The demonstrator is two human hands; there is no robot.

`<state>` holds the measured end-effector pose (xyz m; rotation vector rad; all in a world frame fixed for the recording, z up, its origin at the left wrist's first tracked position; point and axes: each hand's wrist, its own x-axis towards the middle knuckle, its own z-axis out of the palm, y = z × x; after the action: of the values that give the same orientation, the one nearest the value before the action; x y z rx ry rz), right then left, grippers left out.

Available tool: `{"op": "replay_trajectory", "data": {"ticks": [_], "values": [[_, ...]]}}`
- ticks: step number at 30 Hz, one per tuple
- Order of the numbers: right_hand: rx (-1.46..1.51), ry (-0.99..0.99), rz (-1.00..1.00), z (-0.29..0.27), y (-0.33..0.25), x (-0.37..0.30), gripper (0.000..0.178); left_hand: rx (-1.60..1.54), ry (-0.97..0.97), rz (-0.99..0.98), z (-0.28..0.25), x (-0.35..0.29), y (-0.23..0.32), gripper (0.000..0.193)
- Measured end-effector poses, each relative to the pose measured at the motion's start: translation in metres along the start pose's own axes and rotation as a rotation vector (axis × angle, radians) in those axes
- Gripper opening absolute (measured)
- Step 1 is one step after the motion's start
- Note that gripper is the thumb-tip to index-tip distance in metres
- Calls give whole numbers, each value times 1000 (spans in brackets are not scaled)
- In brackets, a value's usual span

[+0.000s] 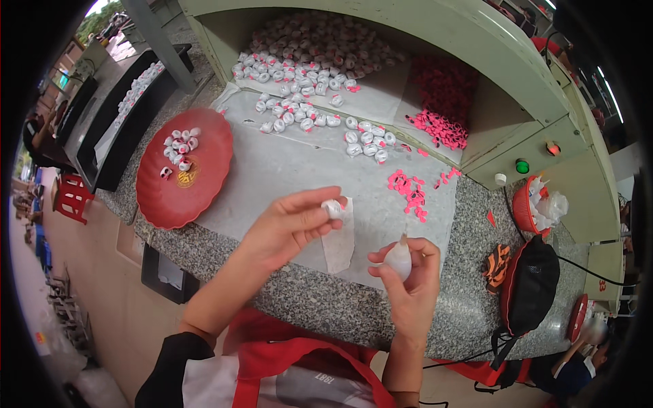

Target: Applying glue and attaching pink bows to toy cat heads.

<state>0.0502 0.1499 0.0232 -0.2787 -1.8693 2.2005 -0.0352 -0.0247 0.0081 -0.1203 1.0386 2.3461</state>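
Observation:
Pinched between the thumb and fingers of my left hand [286,228] is a small white rounded piece [333,209]. My right hand [415,285] is closed around a white squeeze bottle [398,261], its thin tip pointing up and away from me. The tip and the white piece are apart. Under and between both hands a pale strip [339,246] lies on the grey work sheet [272,173]. Small pink pieces [409,194] are scattered beyond my right hand. Several white rounded pieces with pink bits [299,112] lie farther back.
A red scalloped tray [155,185] with several white pieces stands at the left. Behind, a pale green cabinet [544,139] shelters heaps of white and pink pieces. On the right are a red basket [522,209] and a black bag [534,285] on the granite worktop [462,272].

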Motion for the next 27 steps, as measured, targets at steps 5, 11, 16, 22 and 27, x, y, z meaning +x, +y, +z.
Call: {"op": "replay_trajectory", "data": {"ticks": [5,11,16,22,27], "values": [[-86,120,-73,0,-20,-15,30,125,-14,143,25,-16,-23,33],[-497,101,-490,10,-20,-33,24,471,24,500,25,-23,-27,32],[-572,73,-639,12,-17,-25,23,458,-5,497,22,-27,-26,33],[-526,84,-595,8,-17,-25,21,520,-39,499,24,-27,-26,33],[-532,88,-590,4,-16,-24,21,541,-29,492,28,-26,-28,32]]}}
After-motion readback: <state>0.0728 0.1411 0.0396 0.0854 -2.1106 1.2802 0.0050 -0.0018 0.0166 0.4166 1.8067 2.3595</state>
